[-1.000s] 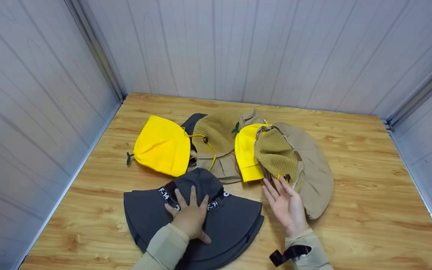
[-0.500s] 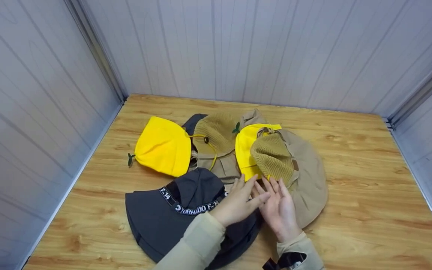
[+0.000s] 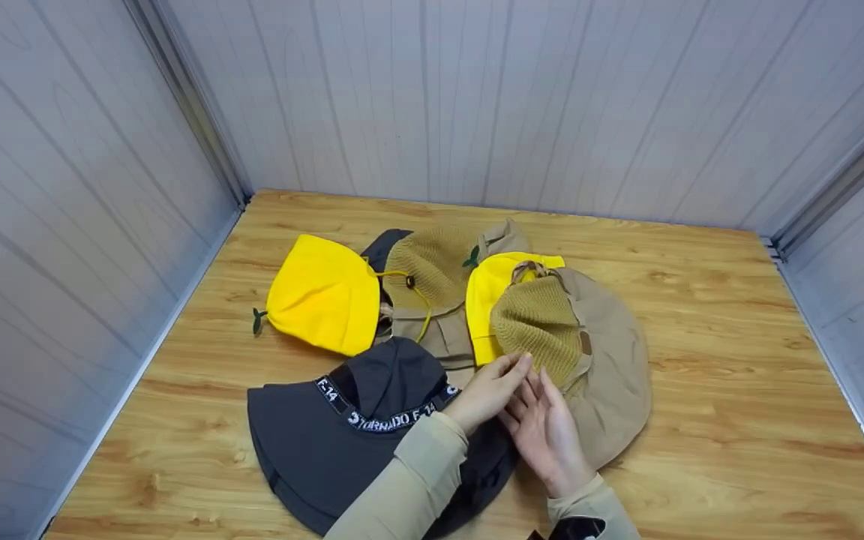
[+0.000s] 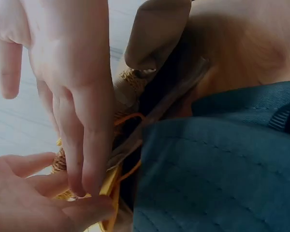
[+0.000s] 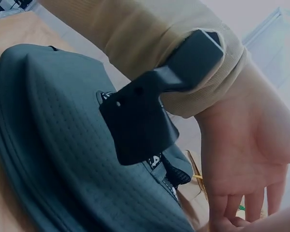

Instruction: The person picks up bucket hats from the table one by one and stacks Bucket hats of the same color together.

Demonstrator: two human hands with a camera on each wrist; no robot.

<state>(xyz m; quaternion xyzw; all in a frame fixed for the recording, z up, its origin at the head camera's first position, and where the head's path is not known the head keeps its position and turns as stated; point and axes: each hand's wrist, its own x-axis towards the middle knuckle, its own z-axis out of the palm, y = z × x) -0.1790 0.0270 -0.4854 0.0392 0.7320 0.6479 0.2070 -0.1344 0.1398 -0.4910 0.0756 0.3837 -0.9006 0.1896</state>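
In the head view, a tan hat with a knitted-looking crown and a wide cloth brim lies over a yellow hat. My right hand is palm up at the tan hat's near edge, its fingertips partly covered by my left hand. My left hand reaches across, its fingers meeting the right fingers there. The left wrist view shows the left hand's fingers extended beside a yellow edge. A dark grey hat with a lettered band lies beneath my left forearm.
Another yellow hat with a green sprout and cord lies at the left. Behind the middle rests a second tan hat, with a dark piece showing beside it. Pale panel walls enclose the wooden table.
My left hand has lifted off the dark grey hat and moved right to meet the right hand. The right hand and the upper tan hat have shifted slightly left.
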